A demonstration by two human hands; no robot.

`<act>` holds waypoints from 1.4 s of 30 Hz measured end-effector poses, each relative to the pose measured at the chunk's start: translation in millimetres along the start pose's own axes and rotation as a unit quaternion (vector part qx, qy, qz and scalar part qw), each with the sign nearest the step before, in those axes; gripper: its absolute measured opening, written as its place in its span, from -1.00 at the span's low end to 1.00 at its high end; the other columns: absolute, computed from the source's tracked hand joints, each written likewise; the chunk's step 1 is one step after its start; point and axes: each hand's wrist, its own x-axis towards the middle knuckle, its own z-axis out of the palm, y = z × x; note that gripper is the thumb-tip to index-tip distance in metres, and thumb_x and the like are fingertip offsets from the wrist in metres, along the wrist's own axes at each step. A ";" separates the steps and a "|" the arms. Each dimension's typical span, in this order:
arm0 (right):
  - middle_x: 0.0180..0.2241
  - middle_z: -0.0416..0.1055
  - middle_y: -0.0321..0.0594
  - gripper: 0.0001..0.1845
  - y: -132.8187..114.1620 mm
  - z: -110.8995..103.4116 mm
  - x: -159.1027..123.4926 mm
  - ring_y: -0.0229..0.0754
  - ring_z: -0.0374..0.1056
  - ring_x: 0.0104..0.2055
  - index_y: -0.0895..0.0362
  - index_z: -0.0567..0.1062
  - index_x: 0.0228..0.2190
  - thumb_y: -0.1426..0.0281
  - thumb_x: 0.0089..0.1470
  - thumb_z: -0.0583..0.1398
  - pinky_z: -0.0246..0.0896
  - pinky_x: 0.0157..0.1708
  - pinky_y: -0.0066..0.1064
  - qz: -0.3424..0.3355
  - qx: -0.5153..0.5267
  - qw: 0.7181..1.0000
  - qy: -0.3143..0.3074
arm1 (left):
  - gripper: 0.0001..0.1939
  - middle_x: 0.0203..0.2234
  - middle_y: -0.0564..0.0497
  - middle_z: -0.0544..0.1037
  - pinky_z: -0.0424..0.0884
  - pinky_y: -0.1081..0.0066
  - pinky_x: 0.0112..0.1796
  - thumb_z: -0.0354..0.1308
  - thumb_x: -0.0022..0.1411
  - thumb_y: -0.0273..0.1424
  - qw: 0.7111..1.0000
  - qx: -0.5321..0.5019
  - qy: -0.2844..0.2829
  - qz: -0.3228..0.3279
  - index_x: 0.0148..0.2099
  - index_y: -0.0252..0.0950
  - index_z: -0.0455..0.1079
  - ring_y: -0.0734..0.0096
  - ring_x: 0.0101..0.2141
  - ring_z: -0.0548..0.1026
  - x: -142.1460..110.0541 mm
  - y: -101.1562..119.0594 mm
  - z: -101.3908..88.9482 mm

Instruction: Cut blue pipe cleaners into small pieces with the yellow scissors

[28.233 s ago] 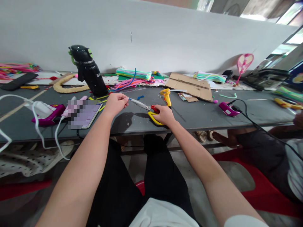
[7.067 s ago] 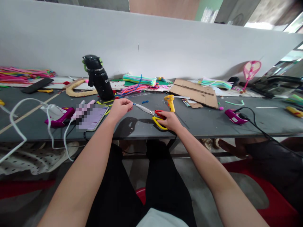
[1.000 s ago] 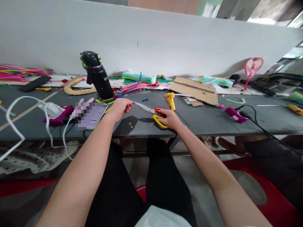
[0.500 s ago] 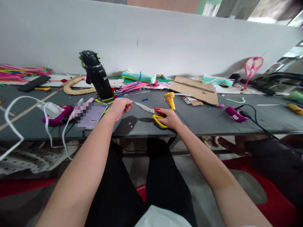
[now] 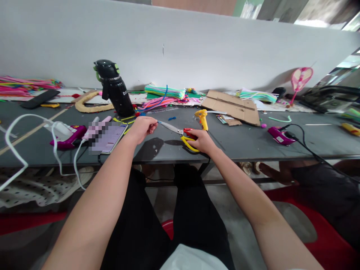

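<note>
Red-and-yellow-handled scissors (image 5: 180,131) are in my right hand (image 5: 203,141), whose fingers wrap the handles. The blades point left, toward my left hand (image 5: 144,128). Its fingertips are pinched on a small blue pipe cleaner piece (image 5: 159,122) at the blade tips; most of that piece is hidden by fingers. Small blue scraps (image 5: 172,118) lie on the table just beyond the blades. A yellow hot glue gun (image 5: 202,119) rests beyond my right hand.
A phone (image 5: 114,139) and a purple power strip (image 5: 70,138) with white cables are at left. A black bottle (image 5: 116,90) stands behind the phone. Pipe cleaner bundles (image 5: 164,92) and cardboard (image 5: 232,107) lie along the back. Another purple power strip (image 5: 281,136) is at right.
</note>
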 end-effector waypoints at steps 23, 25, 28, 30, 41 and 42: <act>-0.55 0.25 -0.32 -0.86 -2.5 -2.4 0.5 -0.30 0.05 -0.50 0.14 0.46 -0.48 0.32 0.00 0.21 -0.01 -0.44 -0.41 0.001 -0.001 1.000 0.002 | -0.83 -0.68 0.07 0.29 0.11 0.49 -0.58 0.21 -0.04 -0.44 1.000 -0.012 -0.002 0.014 -0.59 -0.36 0.33 0.59 -0.65 0.22 -3.6 2.3 1.5; -0.54 0.27 -0.31 -0.84 -3.5 -1.9 0.6 -0.30 0.05 -0.50 0.15 0.47 -0.47 0.30 -0.01 0.21 -0.01 -0.45 -0.41 0.001 -0.007 1.000 0.012 | -0.84 -0.68 0.06 0.30 0.12 0.49 -0.58 0.21 -0.03 -0.44 1.000 -0.012 0.000 0.020 -0.58 -0.36 0.34 0.59 -0.64 0.23 -3.1 2.5 1.2; -0.52 0.30 -0.28 -0.80 -5.8 -1.4 0.2 -0.30 0.08 -0.50 0.17 0.48 -0.42 0.27 -0.01 0.22 0.01 -0.45 -0.41 -0.001 -0.013 1.000 0.024 | -0.86 -0.67 0.06 0.31 0.13 0.49 -0.57 0.21 -0.03 -0.44 1.000 -0.015 0.005 0.024 -0.56 -0.37 0.37 0.58 -0.63 0.24 -1.2 1.5 -0.2; -0.51 0.33 -0.27 -0.79 -7.0 -1.3 -0.2 -0.30 0.09 -0.50 0.18 0.49 -0.40 0.27 -0.01 0.22 0.03 -0.44 -0.42 -0.003 -0.013 1.000 0.023 | -0.87 -0.66 0.05 0.32 0.13 0.49 -0.56 0.22 -0.03 -0.44 1.000 -0.016 0.011 0.024 -0.54 -0.37 0.38 0.58 -0.63 0.25 0.1 0.4 -1.2; -0.53 0.27 -0.31 -0.81 -4.9 -0.5 0.1 -0.32 0.05 -0.49 0.18 0.46 -0.43 0.28 0.01 0.22 0.00 -0.45 -0.43 -0.008 -0.011 1.000 0.014 | -0.88 -0.63 0.05 0.35 0.13 0.48 -0.53 0.24 -0.02 -0.43 1.000 -0.006 0.009 0.021 -0.50 -0.36 0.38 0.56 -0.60 0.28 2.0 -2.2 -1.7; -0.52 0.27 -0.31 -0.81 -4.8 -0.5 0.0 -0.32 0.05 -0.49 0.18 0.47 -0.42 0.28 0.01 0.23 0.00 -0.45 -0.43 -0.006 -0.008 1.000 0.013 | -0.88 -0.64 0.05 0.35 0.13 0.48 -0.53 0.24 -0.02 -0.43 1.000 -0.004 0.008 0.022 -0.51 -0.36 0.38 0.55 -0.59 0.28 1.9 -2.1 -1.7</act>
